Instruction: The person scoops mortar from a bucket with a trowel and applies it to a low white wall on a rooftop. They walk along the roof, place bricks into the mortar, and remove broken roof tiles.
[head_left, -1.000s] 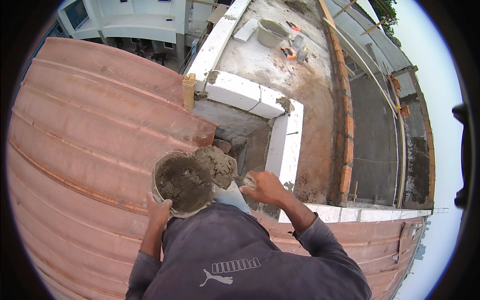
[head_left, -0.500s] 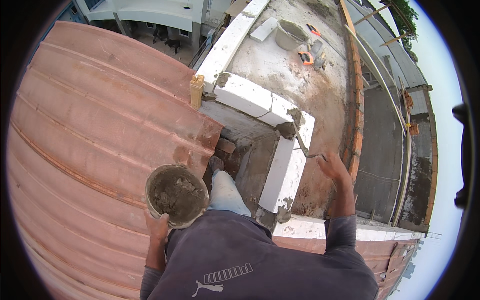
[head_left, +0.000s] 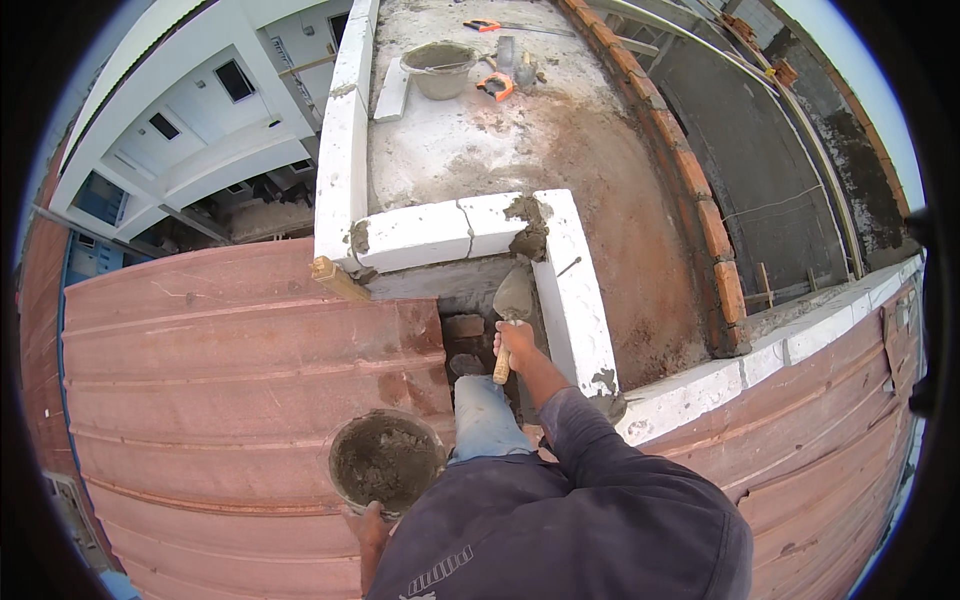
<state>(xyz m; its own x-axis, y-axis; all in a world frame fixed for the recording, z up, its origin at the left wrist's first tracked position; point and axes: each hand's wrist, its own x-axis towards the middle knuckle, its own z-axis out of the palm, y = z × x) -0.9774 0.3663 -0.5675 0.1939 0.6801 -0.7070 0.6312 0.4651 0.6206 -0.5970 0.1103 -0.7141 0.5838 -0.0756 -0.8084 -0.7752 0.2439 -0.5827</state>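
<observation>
My left hand (head_left: 368,524) grips the near rim of a round bucket (head_left: 343,447), held low at my left side. Wet grey mortar (head_left: 395,467) lies inside it. In my right hand (head_left: 515,342) is a trowel (head_left: 513,294), its wooden handle inside my closed fingers. The mortar-smeared blade points away from me, close to the inner face of the right-hand white block (head_left: 574,305). That block meets a row of white blocks (head_left: 415,234) at a corner, where grey mortar (head_left: 528,228) covers the joint.
Red metal roofing (head_left: 240,400) spreads to my left. Beyond the blocks, a concrete slab (head_left: 620,240) holds another bucket (head_left: 440,72), orange-handled tools (head_left: 495,87) and a loose white block (head_left: 392,92). An orange brick row (head_left: 712,228) edges the slab. A wooden piece (head_left: 338,278) sits at the wall's left corner.
My right hand has brought the trowel from the right block's outer side to its inner side, nearer my body. The view has turned, and my left hand still holds the bucket.
</observation>
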